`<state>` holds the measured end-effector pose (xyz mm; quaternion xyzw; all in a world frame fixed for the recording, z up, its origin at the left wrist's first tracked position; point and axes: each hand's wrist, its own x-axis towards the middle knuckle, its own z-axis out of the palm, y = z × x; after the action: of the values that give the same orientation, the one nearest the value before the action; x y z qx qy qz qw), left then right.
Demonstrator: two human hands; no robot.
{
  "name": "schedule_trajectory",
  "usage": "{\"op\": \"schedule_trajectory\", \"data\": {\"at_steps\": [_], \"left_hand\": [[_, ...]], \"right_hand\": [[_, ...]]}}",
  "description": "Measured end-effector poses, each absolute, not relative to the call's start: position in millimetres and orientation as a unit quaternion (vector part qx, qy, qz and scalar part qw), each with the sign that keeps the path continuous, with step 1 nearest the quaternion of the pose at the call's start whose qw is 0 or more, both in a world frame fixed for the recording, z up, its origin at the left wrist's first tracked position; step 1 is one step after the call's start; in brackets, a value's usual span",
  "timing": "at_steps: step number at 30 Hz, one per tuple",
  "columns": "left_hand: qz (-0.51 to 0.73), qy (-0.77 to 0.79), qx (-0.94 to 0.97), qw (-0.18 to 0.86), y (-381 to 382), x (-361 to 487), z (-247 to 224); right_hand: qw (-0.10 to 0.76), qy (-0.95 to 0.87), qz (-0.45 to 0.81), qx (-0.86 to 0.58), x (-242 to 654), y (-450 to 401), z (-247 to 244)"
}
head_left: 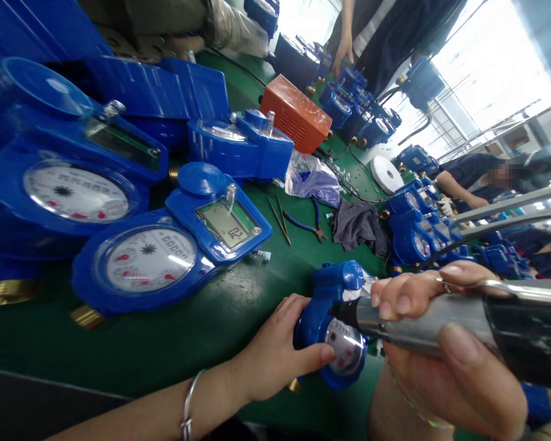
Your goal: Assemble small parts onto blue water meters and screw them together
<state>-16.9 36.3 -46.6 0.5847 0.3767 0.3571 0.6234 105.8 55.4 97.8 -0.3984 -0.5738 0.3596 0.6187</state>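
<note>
My left hand (pixel 280 343) is wrapped round the near side of a blue water meter (pixel 310 324), its thumb lying on the clear dial cover. In my right hand (pixel 459 361) is a power screwdriver (pixel 422 324) with a grey and black body, held level and pointing left. Its black nose reaches the meter between the dial and the upper housing; the bit's tip is hidden. Left of my hands, a larger-looking blue water meter (pixel 151 257) lies with its small display lit. Tweezers (pixel 279 220) and blue-handled cutters (pixel 305 225) rest on the green table (pixel 239 306) beyond.
More blue meters (pixel 73 184) crowd the left, with others (pixel 417 226) on the right. Farther back are an orange box (pixel 296 113), a plastic bag (pixel 312 177), a dark cloth (pixel 360 226), a white reel (pixel 386 175) and cables. Co-workers' hands (pixel 343 52) show across the table.
</note>
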Motion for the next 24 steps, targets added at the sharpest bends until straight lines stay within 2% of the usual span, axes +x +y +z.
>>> {"op": "schedule_trajectory", "data": {"at_steps": [10,14,19,24], "left_hand": [[0.362,0.380,0.580,0.622,36.2,-17.6,-42.7],[0.359,0.384,0.585,0.618,36.4,-18.1,-44.9],[0.360,0.380,0.588,0.617,38.2,-19.5,-47.7],[0.355,0.379,0.588,0.620,39.5,-18.0,-43.1]], "right_hand": [[0.588,-0.612,0.379,-0.368,102.7,60.2,98.0],[0.597,-0.599,0.380,-0.374,103.7,60.0,98.8],[0.633,-0.563,0.324,-0.421,93.8,52.5,107.1],[0.613,-0.585,0.357,-0.393,101.4,51.3,101.9]]}}
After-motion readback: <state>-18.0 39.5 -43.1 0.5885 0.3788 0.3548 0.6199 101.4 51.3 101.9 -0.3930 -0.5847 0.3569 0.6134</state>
